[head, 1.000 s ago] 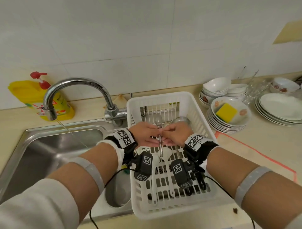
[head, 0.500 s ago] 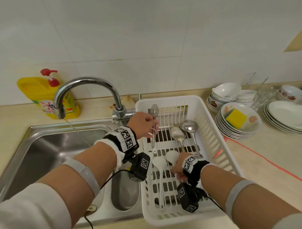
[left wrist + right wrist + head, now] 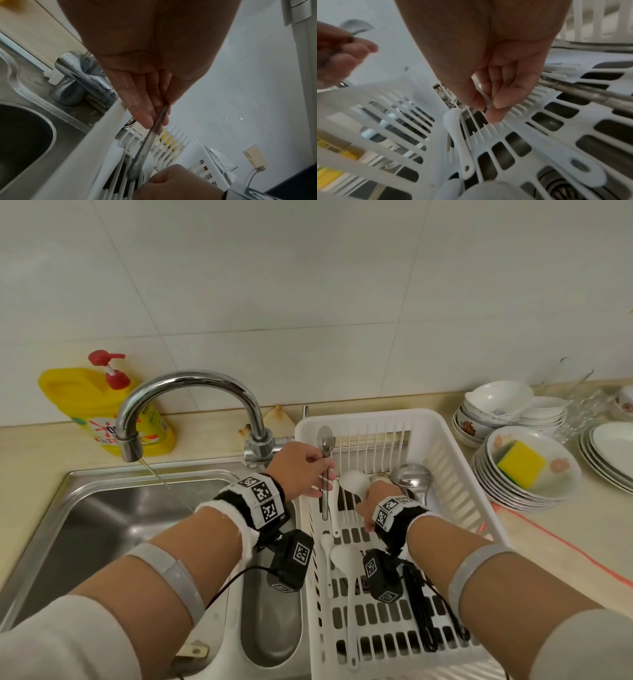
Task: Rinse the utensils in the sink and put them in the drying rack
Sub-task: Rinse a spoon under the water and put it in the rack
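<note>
Utensils were being racked: the left hand [image 3: 301, 466] pinched a steel spoon [image 3: 325, 470] upright over the drying rack [image 3: 459, 474]; the right hand [image 3: 371, 505] pinched a white spoon's handle [image 3: 485, 97]. Next, presumably, both get lowered and released.

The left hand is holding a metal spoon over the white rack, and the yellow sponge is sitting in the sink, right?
Not quite. The left hand does hold the metal spoon over the white rack, but the yellow sponge sits in a bowl on the counter, not the sink. The head view shows it.

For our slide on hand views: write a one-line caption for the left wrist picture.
Left hand pinches a metal spoon over the white drying rack beside the sink.
</note>
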`<move>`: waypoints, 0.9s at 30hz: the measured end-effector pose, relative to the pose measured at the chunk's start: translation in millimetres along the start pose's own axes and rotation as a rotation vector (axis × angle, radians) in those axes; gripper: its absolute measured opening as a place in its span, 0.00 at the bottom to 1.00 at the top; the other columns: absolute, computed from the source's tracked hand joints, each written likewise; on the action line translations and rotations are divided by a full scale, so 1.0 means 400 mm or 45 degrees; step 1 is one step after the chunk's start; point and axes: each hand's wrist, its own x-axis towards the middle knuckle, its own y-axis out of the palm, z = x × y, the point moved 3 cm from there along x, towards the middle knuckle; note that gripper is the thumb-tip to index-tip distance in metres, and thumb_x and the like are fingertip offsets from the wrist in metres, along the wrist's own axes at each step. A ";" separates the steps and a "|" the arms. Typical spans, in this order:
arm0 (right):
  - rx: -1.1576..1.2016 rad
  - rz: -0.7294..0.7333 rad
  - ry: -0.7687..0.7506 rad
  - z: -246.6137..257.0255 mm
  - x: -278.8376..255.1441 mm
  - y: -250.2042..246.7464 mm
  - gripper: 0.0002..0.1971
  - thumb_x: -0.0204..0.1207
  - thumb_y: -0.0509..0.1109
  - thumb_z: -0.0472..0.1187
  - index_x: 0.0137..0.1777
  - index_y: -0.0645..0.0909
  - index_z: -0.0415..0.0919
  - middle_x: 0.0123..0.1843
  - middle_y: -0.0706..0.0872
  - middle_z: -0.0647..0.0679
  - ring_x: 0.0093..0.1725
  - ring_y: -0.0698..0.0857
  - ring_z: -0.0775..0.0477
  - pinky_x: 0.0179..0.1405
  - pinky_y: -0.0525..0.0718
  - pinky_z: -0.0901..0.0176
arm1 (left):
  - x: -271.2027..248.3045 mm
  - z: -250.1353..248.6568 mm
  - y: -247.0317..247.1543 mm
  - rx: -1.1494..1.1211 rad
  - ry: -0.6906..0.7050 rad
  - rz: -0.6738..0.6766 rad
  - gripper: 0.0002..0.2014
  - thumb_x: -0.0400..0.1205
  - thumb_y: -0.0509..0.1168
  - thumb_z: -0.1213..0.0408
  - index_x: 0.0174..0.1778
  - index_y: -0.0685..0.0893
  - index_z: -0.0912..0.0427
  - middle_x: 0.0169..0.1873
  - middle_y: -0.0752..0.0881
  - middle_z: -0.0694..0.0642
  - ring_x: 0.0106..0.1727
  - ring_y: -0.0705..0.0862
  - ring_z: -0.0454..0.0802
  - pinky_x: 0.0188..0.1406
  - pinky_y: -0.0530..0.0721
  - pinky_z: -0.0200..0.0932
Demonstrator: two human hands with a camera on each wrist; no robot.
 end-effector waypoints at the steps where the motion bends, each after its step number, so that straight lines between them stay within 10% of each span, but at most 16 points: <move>1: 0.029 -0.003 0.014 0.002 0.009 0.005 0.12 0.78 0.71 0.47 0.52 0.80 0.38 0.57 0.88 0.41 0.55 0.88 0.41 0.57 0.87 0.53 | 0.002 0.000 -0.002 -0.003 0.002 0.002 0.08 0.86 0.65 0.66 0.50 0.88 0.66 0.42 0.93 0.61 0.40 0.93 0.54 0.37 0.91 0.45; 8: -0.115 -0.035 -0.003 0.007 0.018 0.014 0.16 0.81 0.69 0.48 0.61 0.82 0.38 0.59 0.86 0.42 0.56 0.84 0.44 0.54 0.82 0.57 | 0.005 0.001 -0.007 -0.017 0.007 0.014 0.09 0.87 0.65 0.65 0.51 0.88 0.65 0.43 0.93 0.60 0.43 0.94 0.55 0.37 0.91 0.45; 15: 0.042 -0.229 -0.087 0.020 -0.004 -0.021 0.10 0.79 0.67 0.47 0.40 0.77 0.42 0.37 0.84 0.49 0.38 0.86 0.46 0.38 0.85 0.56 | -0.016 -0.008 -0.013 -0.031 0.026 -0.026 0.10 0.87 0.64 0.66 0.52 0.88 0.68 0.45 0.92 0.63 0.45 0.93 0.57 0.41 0.92 0.49; 20: -0.057 -0.003 -0.219 0.106 0.003 0.032 0.13 0.78 0.71 0.52 0.42 0.76 0.44 0.41 0.84 0.48 0.47 0.89 0.45 0.50 0.89 0.53 | -0.045 -0.012 -0.032 -0.056 0.041 -0.057 0.10 0.88 0.63 0.66 0.53 0.88 0.68 0.45 0.93 0.62 0.46 0.93 0.59 0.47 0.92 0.55; 27: -0.082 0.010 -0.151 0.140 0.008 0.055 0.15 0.74 0.75 0.51 0.50 0.80 0.41 0.45 0.86 0.49 0.42 0.86 0.47 0.43 0.86 0.57 | -0.069 -0.014 -0.062 -0.093 0.054 -0.037 0.10 0.88 0.63 0.66 0.53 0.87 0.67 0.45 0.92 0.62 0.46 0.93 0.58 0.48 0.92 0.56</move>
